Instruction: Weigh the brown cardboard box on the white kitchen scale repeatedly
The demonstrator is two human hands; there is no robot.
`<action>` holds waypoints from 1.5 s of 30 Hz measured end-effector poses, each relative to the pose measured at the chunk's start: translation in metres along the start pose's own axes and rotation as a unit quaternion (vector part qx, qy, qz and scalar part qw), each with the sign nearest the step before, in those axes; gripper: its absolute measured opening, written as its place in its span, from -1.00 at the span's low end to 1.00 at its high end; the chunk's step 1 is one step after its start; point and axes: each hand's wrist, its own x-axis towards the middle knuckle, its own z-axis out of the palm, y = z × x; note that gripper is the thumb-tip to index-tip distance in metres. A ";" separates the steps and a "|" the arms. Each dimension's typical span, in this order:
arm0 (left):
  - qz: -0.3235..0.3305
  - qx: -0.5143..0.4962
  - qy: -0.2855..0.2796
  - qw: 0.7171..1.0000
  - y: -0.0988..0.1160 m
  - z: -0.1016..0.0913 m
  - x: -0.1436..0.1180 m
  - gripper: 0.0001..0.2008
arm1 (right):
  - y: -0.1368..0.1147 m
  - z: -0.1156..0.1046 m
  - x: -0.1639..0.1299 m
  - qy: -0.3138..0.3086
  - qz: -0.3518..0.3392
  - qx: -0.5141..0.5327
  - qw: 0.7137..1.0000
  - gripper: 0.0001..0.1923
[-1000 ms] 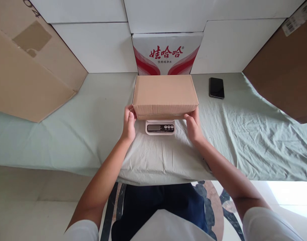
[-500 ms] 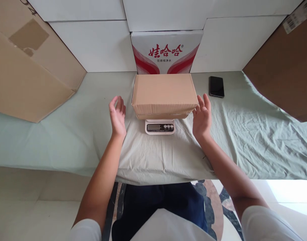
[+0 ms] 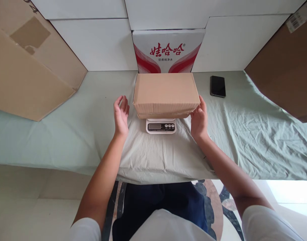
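A closed brown cardboard box (image 3: 165, 92) rests on a small white digital scale (image 3: 160, 126) in the middle of the table. My left hand (image 3: 121, 115) hovers open a little to the left of the box, palm facing it, not touching. At the box's right end is my right hand (image 3: 199, 118), fingers apart, its fingertips at or against the lower right corner. Neither hand holds anything.
The table (image 3: 68, 134) wears a pale green cloth. A white and red printed carton (image 3: 167, 50) stands behind the box. A black phone (image 3: 217, 86) lies at the back right. Large cardboard boxes lean at the left (image 3: 30, 63) and right (image 3: 286, 67).
One second ago both hands gripped the box's front corners. They let go and spread outward, and have now drifted back in toward its sides. The box stays on the scale.
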 end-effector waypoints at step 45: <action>-0.008 0.018 -0.053 0.998 -0.003 0.005 -0.004 -0.15 | 0.000 0.007 -0.004 -0.043 -0.026 -0.034 0.998 -0.48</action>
